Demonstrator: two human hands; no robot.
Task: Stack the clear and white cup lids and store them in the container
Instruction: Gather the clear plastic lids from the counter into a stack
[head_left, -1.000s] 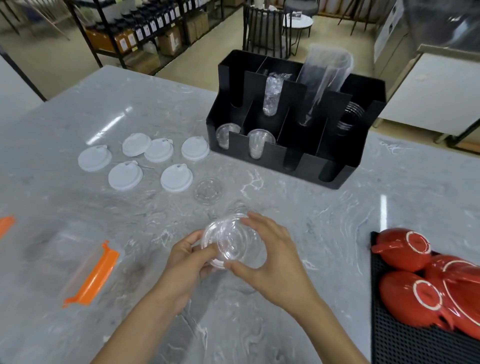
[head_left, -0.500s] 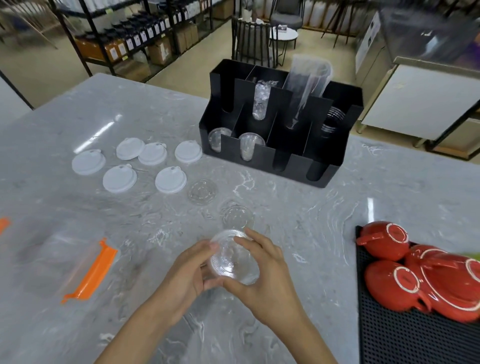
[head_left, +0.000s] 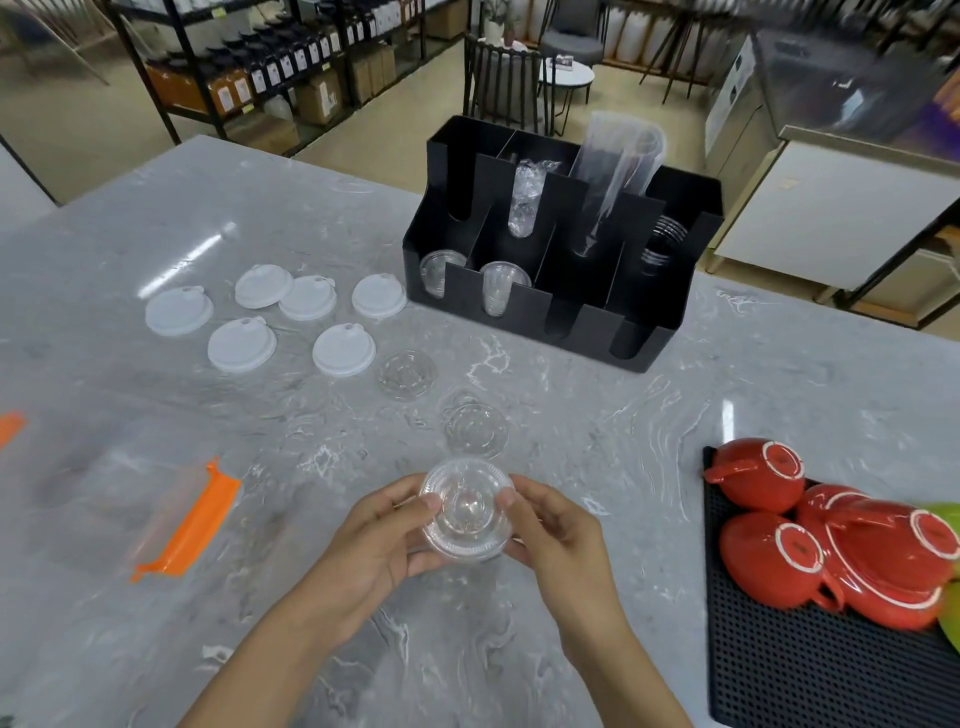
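At lower centre we see both hands, left (head_left: 382, 540) and right (head_left: 558, 540), clamped on a clear, ribbed, round lid stack (head_left: 466, 517).

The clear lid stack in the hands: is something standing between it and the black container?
Two loose clear lids lie flat on the marble between the clear lid stack and the black container; nothing upright blocks a lifted path.

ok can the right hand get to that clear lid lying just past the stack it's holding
Probably yes. The clear lid lies flat on the counter just beyond the right hand, with nothing between them. But both hands are holding the stack of clear lids, so the left hand would have to hold it alone.
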